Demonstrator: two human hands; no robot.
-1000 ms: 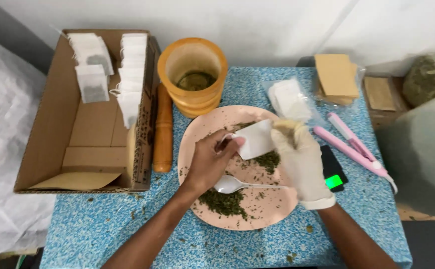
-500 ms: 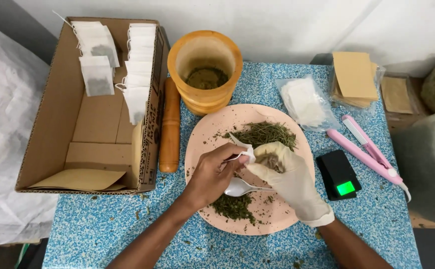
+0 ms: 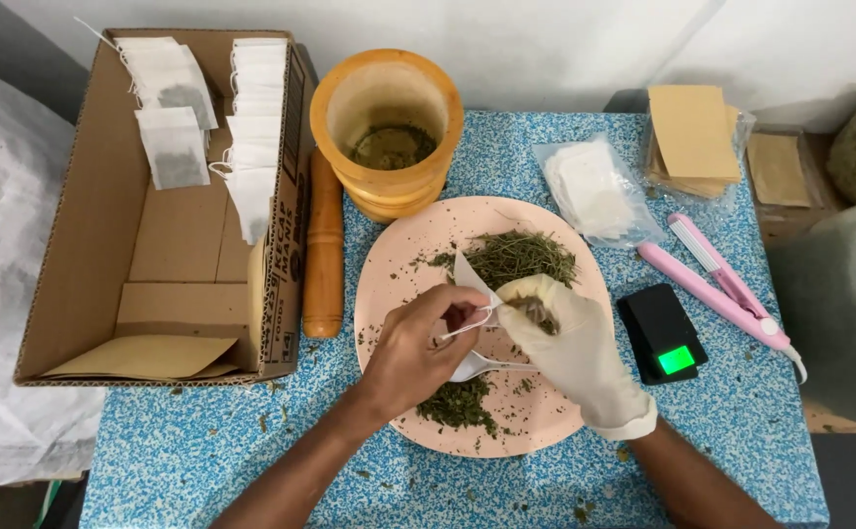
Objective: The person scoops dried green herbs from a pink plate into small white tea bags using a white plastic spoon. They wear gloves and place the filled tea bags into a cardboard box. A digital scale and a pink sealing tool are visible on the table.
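Observation:
A pink plate (image 3: 398, 264) lies on the blue speckled table with two heaps of dried green herbs (image 3: 521, 257) on it. My bare left hand (image 3: 416, 345) pinches the edge of a small white tea bag (image 3: 471, 284) and holds its mouth apart over the plate. My right hand (image 3: 570, 343), in a white glove, pinches some herbs at the bag's opening. A white plastic spoon (image 3: 477, 366) lies on the plate under both hands.
A wooden mortar (image 3: 387, 125) and pestle (image 3: 324, 245) stand behind the plate. An open cardboard box (image 3: 114, 235) with several filled tea bags is at left. A clear packet of bags (image 3: 592, 188), brown envelopes (image 3: 692, 132), a pink heat sealer (image 3: 722, 289) and a black scale (image 3: 665, 333) are at right.
One second ago the bag was held flat above the plate. My gloved right hand has since dropped to the herbs, taken a pinch and brought it to the bag's mouth.

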